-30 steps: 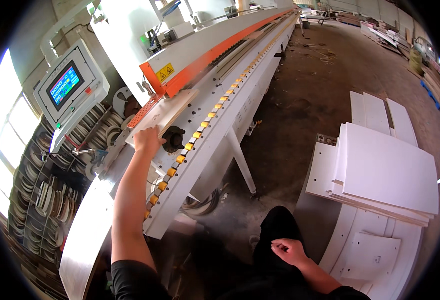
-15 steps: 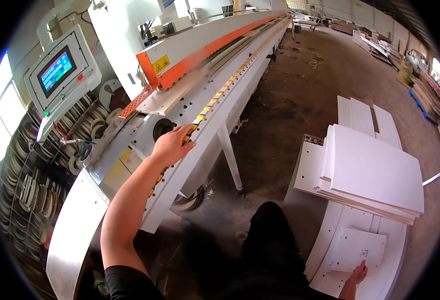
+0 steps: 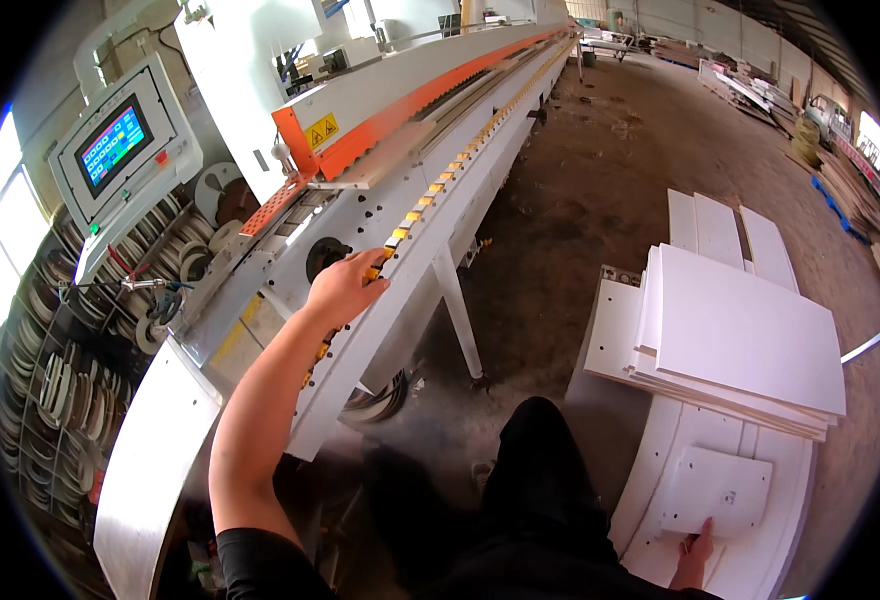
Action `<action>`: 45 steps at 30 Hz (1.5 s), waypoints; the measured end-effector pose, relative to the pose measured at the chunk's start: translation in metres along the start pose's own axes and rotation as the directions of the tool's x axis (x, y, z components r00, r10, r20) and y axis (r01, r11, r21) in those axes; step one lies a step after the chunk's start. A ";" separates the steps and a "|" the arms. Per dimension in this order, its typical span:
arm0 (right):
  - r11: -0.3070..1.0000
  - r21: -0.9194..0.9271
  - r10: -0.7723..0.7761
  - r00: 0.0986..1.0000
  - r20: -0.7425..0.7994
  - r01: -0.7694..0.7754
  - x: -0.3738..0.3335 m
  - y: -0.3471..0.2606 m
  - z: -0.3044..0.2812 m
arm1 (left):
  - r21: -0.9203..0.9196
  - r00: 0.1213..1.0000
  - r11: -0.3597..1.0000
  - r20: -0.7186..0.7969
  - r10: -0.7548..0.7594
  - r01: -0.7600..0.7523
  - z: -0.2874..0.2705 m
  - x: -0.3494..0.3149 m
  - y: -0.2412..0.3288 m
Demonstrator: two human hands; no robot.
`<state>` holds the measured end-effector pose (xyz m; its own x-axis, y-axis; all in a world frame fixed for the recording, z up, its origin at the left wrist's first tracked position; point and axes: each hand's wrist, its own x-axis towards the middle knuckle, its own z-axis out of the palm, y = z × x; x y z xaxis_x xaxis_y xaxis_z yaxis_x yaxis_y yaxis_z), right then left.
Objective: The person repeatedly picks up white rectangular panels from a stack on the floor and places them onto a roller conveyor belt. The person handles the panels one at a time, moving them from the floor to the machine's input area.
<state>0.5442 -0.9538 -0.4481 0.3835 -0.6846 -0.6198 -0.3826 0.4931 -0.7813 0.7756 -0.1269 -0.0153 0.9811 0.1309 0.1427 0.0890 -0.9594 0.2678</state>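
Observation:
My left hand (image 3: 345, 288) rests on the machine's white side rail, its fingers reaching over a row of small yellow rollers (image 3: 397, 237) with the thumb spread apart. No object shows in it. Low on the right, my right hand (image 3: 697, 550) is at the near edge of a small white panel (image 3: 715, 490) with dark holes and a label. One finger lies on top of the panel, while the others seem tucked at its edge, partly hidden. Beyond my left hand, a pale board (image 3: 368, 172) lies on the machine bed beside the orange guard (image 3: 335, 155).
A stack of larger white panels (image 3: 750, 320) stands beyond the small one. At left are a control screen (image 3: 113, 143) and a rack of edging rolls (image 3: 65, 390). A machine leg (image 3: 457, 315) reaches the brown floor (image 3: 570, 230). More boards (image 3: 845, 190) lie far right.
The pale board has slid away from me along the machine bed. My right hand has shifted left along the small panel's near edge. My left hand stays on the rail.

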 end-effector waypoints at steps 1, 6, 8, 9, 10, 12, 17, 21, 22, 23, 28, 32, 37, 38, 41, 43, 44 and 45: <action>1.000 -0.019 0.006 1.000 0.005 -0.006 -0.002 0.000 0.001 | -0.009 1.000 1.000 -0.001 -0.003 0.003 0.001 -0.002 -0.003; 0.996 0.069 0.048 0.998 0.027 -0.050 -0.006 -0.005 0.002 | 0.029 0.999 0.999 -0.020 0.046 -0.045 0.000 -0.003 -0.003; 0.994 0.090 -0.079 0.959 0.273 0.056 -0.008 0.007 -0.026 | 0.016 0.999 0.999 -0.013 0.045 -0.045 0.000 -0.005 -0.002; 0.988 0.112 -0.141 0.908 0.394 0.105 -0.008 0.011 -0.031 | 0.010 0.999 0.999 -0.014 0.042 -0.042 0.000 -0.005 -0.001; 0.979 0.191 -0.142 0.918 0.371 0.074 -0.017 0.013 -0.026 | 0.010 0.999 0.999 -0.013 0.038 -0.038 -0.001 -0.005 0.001; 0.941 0.338 -0.119 0.939 0.322 0.003 -0.052 0.022 -0.022 | 0.035 0.999 0.999 -0.018 0.034 -0.034 -0.003 -0.008 0.002; 0.957 0.284 -0.062 0.904 0.422 -0.067 -0.102 0.005 -0.017 | 0.015 0.998 0.999 -0.040 0.046 -0.046 0.005 -0.003 -0.011; 0.950 0.286 -0.001 0.916 0.401 -0.125 -0.098 0.014 -0.001 | 0.075 0.998 0.995 -0.014 0.066 -0.064 -0.001 -0.005 0.007; 0.943 0.322 -0.076 0.883 0.463 -0.088 -0.108 0.014 0.012 | 0.095 0.997 0.993 -0.005 0.073 -0.072 -0.004 -0.008 0.013; 0.932 0.358 -0.148 0.839 0.523 -0.058 -0.124 0.013 0.029 | 0.176 0.990 0.975 -0.027 0.140 -0.133 -0.005 -0.009 0.010; 0.915 0.378 -0.203 0.650 0.732 -0.140 -0.186 -0.025 0.104 | 0.437 0.887 0.806 -0.039 0.459 -0.398 0.002 -0.034 0.033; 0.924 0.383 -0.329 0.498 0.802 -0.005 -0.253 -0.057 0.171 | 0.335 0.705 0.671 -0.029 0.709 -0.662 0.004 -0.106 0.137; 0.923 0.384 -0.354 0.320 0.879 -0.034 -0.339 -0.063 0.248 | 0.394 0.480 0.431 0.030 0.877 -0.812 0.033 -0.181 0.186; 0.925 0.379 -0.354 0.295 0.888 -0.031 -0.357 -0.059 0.259 | 0.475 0.460 0.404 0.001 0.888 -0.782 0.044 -0.190 0.183; 0.923 0.380 -0.357 0.238 0.903 -0.056 -0.413 -0.053 0.278 | 0.595 0.553 0.489 -0.088 0.829 -0.638 0.044 -0.207 0.177; 0.927 0.375 -0.370 0.154 0.916 -0.004 -0.434 -0.050 0.286 | 0.637 0.606 0.554 -0.167 0.778 -0.536 0.033 -0.213 0.168; 0.925 0.379 -0.379 0.099 0.920 0.027 -0.439 -0.047 0.292 | 0.657 0.622 0.575 -0.202 0.757 -0.487 0.026 -0.215 0.163; 0.922 0.383 -0.386 0.043 0.921 0.059 -0.442 -0.046 0.298 | 0.675 0.635 0.594 -0.236 0.735 -0.437 0.018 -0.216 0.157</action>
<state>0.6433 -0.5139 -0.1598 0.9388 0.2747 0.2079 -0.0078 0.6202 -0.7844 0.5807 -0.3105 -0.0209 0.6479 -0.5632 0.5128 -0.2594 -0.7962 -0.5466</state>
